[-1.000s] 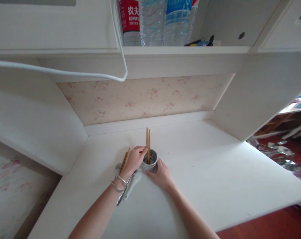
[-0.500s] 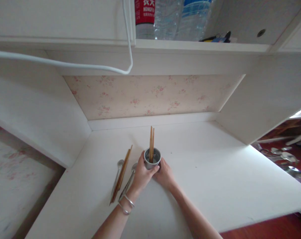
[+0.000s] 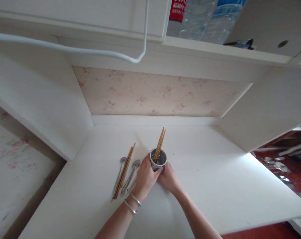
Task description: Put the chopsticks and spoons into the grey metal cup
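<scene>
Before you lies the white surface [image 3: 215,186], set in an alcove with a floral back panel [image 3: 155,96] behind it and a shelf [image 3: 215,49] overhead. On that shelf stand water bottles [image 3: 202,16], one of them with a red label. A white cable [image 3: 73,49] sags across the upper left of your view.

Your left hand [image 3: 145,177] wraps the near-left side of the small metal cup [image 3: 158,159], its grip curled snugly around the cup's wall. Two bangles [image 3: 132,203] sit on that wrist. Your right hand [image 3: 169,177] meets the cup from the near-right side, fingers pressed to its base; you cannot tell how far that grip closes, since the cup and your left hand hide the fingertips.

The cup stands on the surface near its middle, slightly toward you. A pair of wooden chopsticks [image 3: 160,146] leans out of it, tilted to the right.

Just left of your left hand lie loose chopsticks [image 3: 124,171] flat on the surface, with one metal spoon [image 3: 120,169] on their left and another spoon [image 3: 133,169] on their right.
</scene>
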A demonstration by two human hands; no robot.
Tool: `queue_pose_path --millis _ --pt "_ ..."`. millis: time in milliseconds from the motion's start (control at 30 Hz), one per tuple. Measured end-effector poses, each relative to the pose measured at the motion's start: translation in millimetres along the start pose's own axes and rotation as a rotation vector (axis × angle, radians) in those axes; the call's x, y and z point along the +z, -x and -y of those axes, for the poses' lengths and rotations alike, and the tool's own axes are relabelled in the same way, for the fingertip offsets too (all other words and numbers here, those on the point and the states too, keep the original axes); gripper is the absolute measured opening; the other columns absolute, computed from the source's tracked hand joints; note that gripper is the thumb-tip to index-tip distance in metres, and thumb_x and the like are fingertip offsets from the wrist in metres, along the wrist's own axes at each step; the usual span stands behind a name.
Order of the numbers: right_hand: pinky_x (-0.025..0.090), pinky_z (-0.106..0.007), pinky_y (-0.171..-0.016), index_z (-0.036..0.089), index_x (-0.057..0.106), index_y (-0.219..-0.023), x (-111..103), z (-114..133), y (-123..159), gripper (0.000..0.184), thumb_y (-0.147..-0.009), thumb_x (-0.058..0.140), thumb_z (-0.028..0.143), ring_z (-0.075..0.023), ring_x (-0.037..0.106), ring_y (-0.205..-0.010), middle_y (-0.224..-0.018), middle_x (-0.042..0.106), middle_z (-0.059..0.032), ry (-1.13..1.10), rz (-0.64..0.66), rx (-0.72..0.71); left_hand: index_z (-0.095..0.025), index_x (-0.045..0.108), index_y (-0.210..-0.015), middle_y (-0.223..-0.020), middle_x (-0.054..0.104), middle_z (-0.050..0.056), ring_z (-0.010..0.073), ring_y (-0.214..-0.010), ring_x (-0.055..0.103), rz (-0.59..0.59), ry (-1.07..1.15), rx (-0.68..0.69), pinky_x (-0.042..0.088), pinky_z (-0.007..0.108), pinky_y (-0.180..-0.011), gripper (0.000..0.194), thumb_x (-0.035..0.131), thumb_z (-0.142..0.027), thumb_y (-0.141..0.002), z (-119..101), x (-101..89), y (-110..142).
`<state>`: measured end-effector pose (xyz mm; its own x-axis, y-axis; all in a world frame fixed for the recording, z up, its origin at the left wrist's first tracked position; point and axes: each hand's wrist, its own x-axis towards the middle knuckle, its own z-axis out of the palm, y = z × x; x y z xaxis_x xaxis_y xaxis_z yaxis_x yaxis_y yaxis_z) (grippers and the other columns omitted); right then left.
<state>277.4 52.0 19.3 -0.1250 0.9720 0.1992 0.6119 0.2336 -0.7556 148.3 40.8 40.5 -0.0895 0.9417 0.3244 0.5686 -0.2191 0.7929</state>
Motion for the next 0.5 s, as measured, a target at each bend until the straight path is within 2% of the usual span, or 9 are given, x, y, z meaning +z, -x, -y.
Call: queue_pose_path --millis 167,300,433,500 --pt "0.046 -0.038 -0.090 0.019 0.051 -0.116 -3.4 1.3 1.5 0.046 -0.070 0.058 0.017 -0.0260 0.057 -0.106 -0.112 0.062 -0.0097 0.024 0.005 -0.026 -0.019 0.043 -0.126 -0.118 0.059 0.011 0.0260 -0.113 0.055 -0.005 0.139 -0.061 0.045 0.040 -0.095 0.060 0.070 -0.028 -0.072 -2.8 4.5 3.7" --pt "0.044 -0.038 -0.093 0.019 0.049 -0.120 -11.1 2.6 3.4 0.053 -0.068 0.060 0.014 -0.0258 0.055 -0.110 -0.114 0.061 -0.0092 0.080 0.067 -0.048 -0.020 0.044 -0.127 -0.121 0.058 0.010 0.0260 -0.116 0.054 0.007 0.277 -0.101 0.042 0.041 -0.098 0.062 0.071 -0.025 -0.071 0.9 8.3 6.9" --pt "0.042 -0.038 -0.095 0.022 0.045 -0.130 -37.1 12.3 3.6 0.070 -0.064 0.065 0.015 -0.0263 0.051 -0.118 -0.128 0.055 -0.0096 0.241 0.201 -0.034 -0.022 0.043 -0.130 -0.126 0.056 0.010 0.0254 -0.119 0.051 0.013 0.396 -0.119 0.039 0.042 -0.102 0.065 0.071 -0.022 -0.071 4.8 8.6 7.6" --pt "0.045 -0.037 -0.087 0.021 0.050 -0.126 -57.5 26.0 2.0 0.068 -0.062 0.070 0.018 -0.0280 0.057 -0.109 -0.123 0.059 -0.0105 0.403 0.262 0.006 -0.023 0.044 -0.130 -0.125 0.056 0.009 0.0248 -0.118 0.052 0.041 0.447 -0.130 0.038 0.042 -0.102 0.069 0.073 -0.020 -0.068 6.4 7.9 7.0"
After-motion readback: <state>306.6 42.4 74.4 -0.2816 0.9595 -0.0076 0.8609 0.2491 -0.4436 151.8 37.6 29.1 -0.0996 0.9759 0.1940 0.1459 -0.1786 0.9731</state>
